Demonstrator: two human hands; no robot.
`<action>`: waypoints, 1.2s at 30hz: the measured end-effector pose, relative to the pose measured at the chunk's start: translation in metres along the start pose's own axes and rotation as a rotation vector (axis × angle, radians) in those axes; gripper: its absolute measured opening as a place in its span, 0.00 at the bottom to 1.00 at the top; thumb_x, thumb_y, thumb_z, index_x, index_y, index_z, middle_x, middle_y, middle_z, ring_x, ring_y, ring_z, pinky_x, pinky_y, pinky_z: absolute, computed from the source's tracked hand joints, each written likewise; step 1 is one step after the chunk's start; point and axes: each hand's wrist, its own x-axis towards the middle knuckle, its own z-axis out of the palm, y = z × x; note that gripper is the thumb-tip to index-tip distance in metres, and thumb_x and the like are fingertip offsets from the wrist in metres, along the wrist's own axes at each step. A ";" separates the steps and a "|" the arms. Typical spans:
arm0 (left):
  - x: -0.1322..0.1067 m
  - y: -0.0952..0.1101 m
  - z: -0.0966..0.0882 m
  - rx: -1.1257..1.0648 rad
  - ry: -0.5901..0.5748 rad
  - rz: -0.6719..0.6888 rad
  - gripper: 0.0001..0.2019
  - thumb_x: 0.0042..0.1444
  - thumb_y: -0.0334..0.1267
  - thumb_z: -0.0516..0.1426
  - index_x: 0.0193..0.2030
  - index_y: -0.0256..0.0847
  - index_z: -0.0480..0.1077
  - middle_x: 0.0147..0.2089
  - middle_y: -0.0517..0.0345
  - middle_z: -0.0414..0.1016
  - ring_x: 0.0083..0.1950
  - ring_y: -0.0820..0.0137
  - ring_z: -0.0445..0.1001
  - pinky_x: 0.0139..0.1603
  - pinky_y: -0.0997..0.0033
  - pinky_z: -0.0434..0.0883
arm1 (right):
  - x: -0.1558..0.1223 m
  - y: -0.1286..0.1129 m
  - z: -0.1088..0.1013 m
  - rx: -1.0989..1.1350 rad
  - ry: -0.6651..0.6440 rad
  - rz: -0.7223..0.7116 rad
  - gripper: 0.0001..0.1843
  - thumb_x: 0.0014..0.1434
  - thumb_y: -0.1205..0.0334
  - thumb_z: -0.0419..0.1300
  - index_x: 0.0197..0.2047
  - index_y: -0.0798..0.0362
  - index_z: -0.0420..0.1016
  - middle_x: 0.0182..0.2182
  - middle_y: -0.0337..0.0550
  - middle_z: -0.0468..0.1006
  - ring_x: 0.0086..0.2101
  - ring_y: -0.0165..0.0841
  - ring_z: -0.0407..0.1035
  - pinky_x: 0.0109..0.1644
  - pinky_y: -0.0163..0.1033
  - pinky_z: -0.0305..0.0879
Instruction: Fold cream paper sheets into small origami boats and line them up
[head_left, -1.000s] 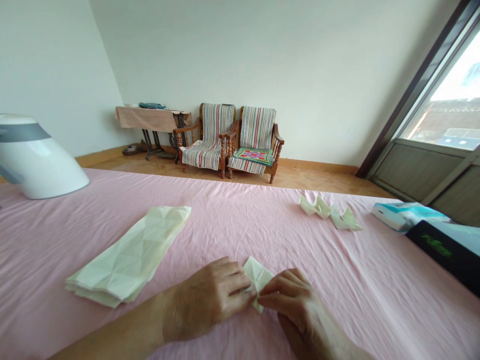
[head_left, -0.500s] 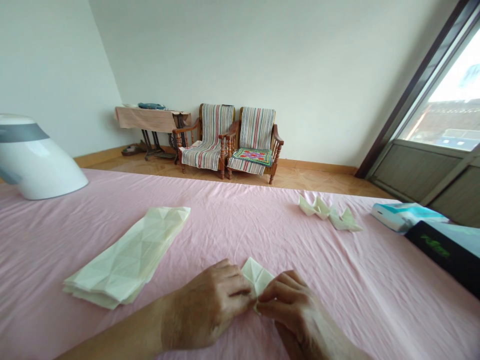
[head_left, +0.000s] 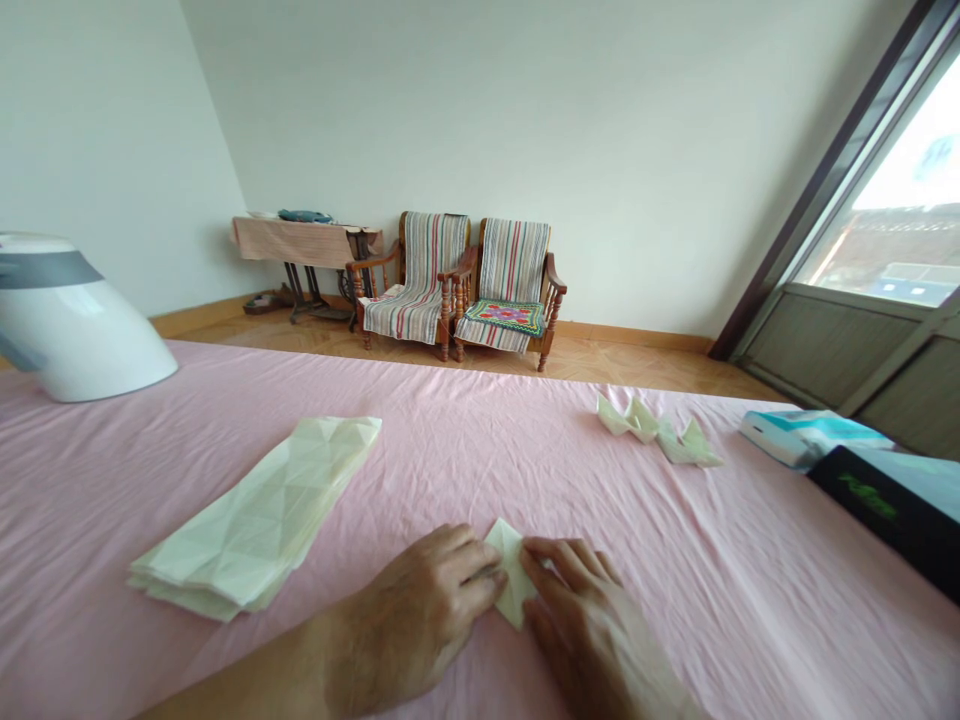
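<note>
A small pale-green folded paper (head_left: 511,580), diamond-shaped, lies on the pink cloth between my hands. My left hand (head_left: 427,600) has its fingers curled and closed at the paper's left edge. Against the right edge rests my right hand (head_left: 585,610), its fingers stretched out over the paper and the cloth. Both hands cover parts of the paper's sides. To the left is a stack of creased pale-green paper sheets (head_left: 262,510). Farther off to the right stand folded paper pieces (head_left: 628,418) with pointed ends, touching another folded paper piece (head_left: 688,445).
The pink cloth (head_left: 480,450) is wrinkled. A white kettle-like appliance (head_left: 105,335) stands at the left. A blue-and-white packet (head_left: 814,435) and a black box (head_left: 877,495) lie at the right. Beyond the cloth's edge are two wooden armchairs (head_left: 555,300).
My right hand has gone from pinching the paper's near corner to lying with fingers stretched along its right side. The paper now appears narrower, its near point uncovered. My left hand stays at the left edge.
</note>
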 end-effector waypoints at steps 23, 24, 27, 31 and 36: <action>-0.012 0.003 0.010 0.133 0.082 -0.018 0.21 0.60 0.24 0.53 0.60 0.37 0.65 0.59 0.48 0.69 0.56 0.60 0.68 0.58 0.58 0.67 | -0.001 0.006 -0.004 -0.092 0.027 0.013 0.19 0.61 0.66 0.54 0.55 0.53 0.72 0.54 0.52 0.73 0.53 0.47 0.66 0.51 0.55 0.64; -0.013 0.003 0.011 0.136 0.086 -0.018 0.21 0.60 0.25 0.53 0.60 0.37 0.65 0.60 0.48 0.69 0.57 0.60 0.68 0.59 0.57 0.67 | -0.003 0.004 -0.006 -0.065 0.051 0.013 0.17 0.61 0.65 0.54 0.53 0.53 0.72 0.53 0.52 0.74 0.51 0.47 0.67 0.49 0.55 0.65; -0.014 0.004 0.011 0.117 0.079 -0.030 0.20 0.62 0.26 0.53 0.61 0.38 0.64 0.60 0.48 0.69 0.56 0.60 0.68 0.58 0.57 0.67 | -0.005 -0.004 -0.010 0.051 0.099 -0.013 0.14 0.61 0.64 0.55 0.50 0.49 0.73 0.47 0.48 0.77 0.44 0.42 0.70 0.45 0.50 0.65; -0.011 0.006 0.008 0.092 0.044 -0.038 0.22 0.63 0.27 0.53 0.63 0.40 0.61 0.60 0.51 0.68 0.56 0.61 0.67 0.59 0.57 0.66 | -0.004 -0.010 -0.010 0.168 0.103 -0.052 0.09 0.59 0.64 0.59 0.44 0.46 0.75 0.40 0.40 0.79 0.39 0.38 0.71 0.42 0.46 0.64; -0.010 0.006 0.004 0.090 0.079 -0.055 0.15 0.64 0.26 0.52 0.56 0.38 0.67 0.55 0.52 0.71 0.55 0.62 0.68 0.58 0.60 0.66 | 0.001 -0.009 -0.014 0.171 0.003 -0.045 0.08 0.57 0.64 0.60 0.40 0.47 0.77 0.37 0.40 0.79 0.37 0.38 0.71 0.41 0.45 0.63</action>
